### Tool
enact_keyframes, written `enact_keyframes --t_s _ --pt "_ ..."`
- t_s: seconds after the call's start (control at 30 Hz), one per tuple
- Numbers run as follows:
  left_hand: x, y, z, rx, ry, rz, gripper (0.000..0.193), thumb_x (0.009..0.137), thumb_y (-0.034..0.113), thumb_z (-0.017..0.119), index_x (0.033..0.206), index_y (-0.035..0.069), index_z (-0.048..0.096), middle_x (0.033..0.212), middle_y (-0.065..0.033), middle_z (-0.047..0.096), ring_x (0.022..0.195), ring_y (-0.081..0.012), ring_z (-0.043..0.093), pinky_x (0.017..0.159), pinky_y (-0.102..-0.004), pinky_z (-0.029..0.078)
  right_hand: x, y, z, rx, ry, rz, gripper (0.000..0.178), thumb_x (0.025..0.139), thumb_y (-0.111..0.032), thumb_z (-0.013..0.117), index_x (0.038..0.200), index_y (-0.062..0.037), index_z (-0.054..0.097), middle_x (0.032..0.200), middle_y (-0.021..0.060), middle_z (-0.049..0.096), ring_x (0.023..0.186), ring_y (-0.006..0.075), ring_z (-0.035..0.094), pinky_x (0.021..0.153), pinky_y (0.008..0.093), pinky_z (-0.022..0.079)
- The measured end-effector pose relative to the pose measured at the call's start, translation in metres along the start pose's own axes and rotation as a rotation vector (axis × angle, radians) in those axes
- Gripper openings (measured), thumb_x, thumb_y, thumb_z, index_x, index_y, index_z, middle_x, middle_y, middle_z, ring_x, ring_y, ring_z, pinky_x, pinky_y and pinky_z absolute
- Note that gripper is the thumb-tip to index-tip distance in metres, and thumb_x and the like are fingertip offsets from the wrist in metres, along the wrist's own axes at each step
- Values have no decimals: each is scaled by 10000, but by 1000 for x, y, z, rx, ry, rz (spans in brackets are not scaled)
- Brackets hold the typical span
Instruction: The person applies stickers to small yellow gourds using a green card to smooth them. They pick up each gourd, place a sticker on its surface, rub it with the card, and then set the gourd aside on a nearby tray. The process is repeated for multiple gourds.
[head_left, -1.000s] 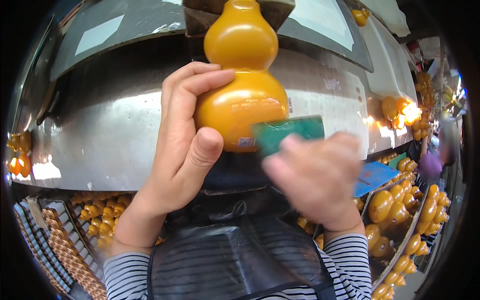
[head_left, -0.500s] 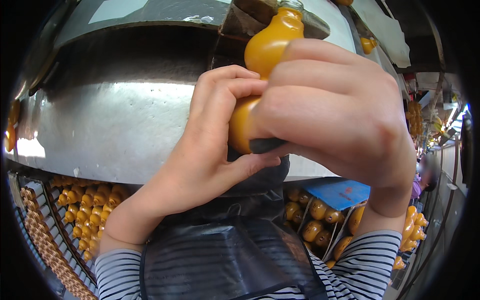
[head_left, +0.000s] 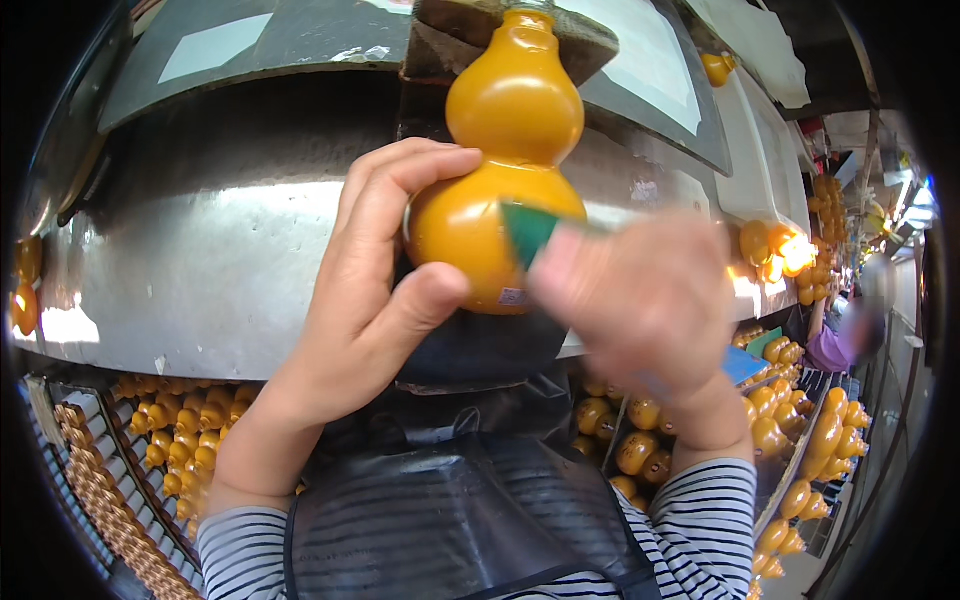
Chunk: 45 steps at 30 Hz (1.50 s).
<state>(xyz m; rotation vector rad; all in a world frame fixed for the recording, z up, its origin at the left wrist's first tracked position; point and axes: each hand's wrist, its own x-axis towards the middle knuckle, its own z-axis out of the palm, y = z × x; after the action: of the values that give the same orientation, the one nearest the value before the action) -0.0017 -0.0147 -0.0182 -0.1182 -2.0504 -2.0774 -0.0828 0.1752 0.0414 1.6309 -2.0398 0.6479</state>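
A glossy yellow-orange gourd-shaped bottle lies in front of me, its neck pointing away and resting in a dark holder. My left hand cups the lower bulb's left side, with fingers near the waist and the thumb by the base. A small printed label shows low on that bulb. My right hand, smeared by motion, grips a flat green piece at the bulb's right side. Its fingers hide most of the piece, so its kind is unclear.
A curved metal surface spans the space beyond my hands. Racks of small yellow gourds stand at lower left, beside a braided strip. More gourds fill crates at lower right. A person in purple is at far right.
My right hand has moved right and down off the gourd bottle's waist, uncovering most of the bottle. The green piece has come into sight. My left hand stays on the lower bulb.
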Motion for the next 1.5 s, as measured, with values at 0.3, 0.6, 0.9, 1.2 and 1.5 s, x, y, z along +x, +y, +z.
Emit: enact_keyframes --t_s 0.3,0.6,0.9,1.2,1.5 --pt "4 9 9 182 52 31 1066 710 830 500 1356 -13 404 1329 -176 330 1267 -301 366 1077 -413 305 -24 -20 23 445 515 920 207 804 -101 745 880 -9 576 787 40 597 710 116 549 669 265 468" --pt "28 28 18 682 49 206 810 762 455 722 1380 44 399 1382 -141 272 1328 -282 332 1108 -450 311 -2 3 2 652 292 1057 193 812 -81 722 936 -16 590 817 58 628 745 93 586 679 242 480" --pt "21 -10 -14 36 80 -54 579 940 225 567 1423 46 302 1379 -135 411 1330 -252 387 1099 -410 328 -27 44 -6 536 395 731 153 803 -36 730 897 -33 610 836 25 616 751 91 590 670 247 480" --pt "-1 25 -13 621 -60 400 811 553 88 861 1218 153 402 1303 -154 494 1205 -332 492 1077 -575 312 22 184 21 572 62 859 394 920 -380 555 885 -9 683 761 50 655 789 138 595 731 263 462" --pt "13 10 -2 772 -168 407 699 542 157 835 1205 250 636 1259 -4 488 1133 -295 423 1022 -495 410 97 188 93 -273 -515 326 408 894 -152 517 1284 -241 600 911 85 641 875 252 645 694 378 535"
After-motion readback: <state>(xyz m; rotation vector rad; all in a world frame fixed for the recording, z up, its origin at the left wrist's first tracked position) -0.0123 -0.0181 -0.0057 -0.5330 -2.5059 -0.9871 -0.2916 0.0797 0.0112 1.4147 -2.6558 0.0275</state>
